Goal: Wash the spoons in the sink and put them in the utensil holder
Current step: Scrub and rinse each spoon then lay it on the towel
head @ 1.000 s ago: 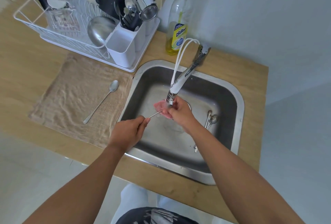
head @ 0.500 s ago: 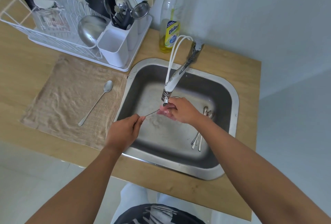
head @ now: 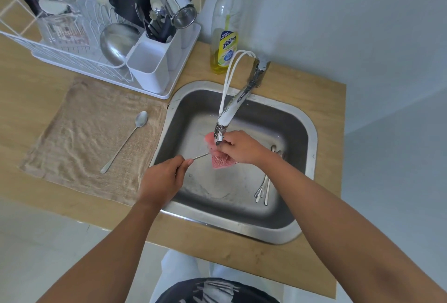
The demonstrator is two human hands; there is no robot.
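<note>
Wooden worktop; sink; left hand still pinching spoon; right hand still clenching scrubber, now lower; washing unfinished.
</note>
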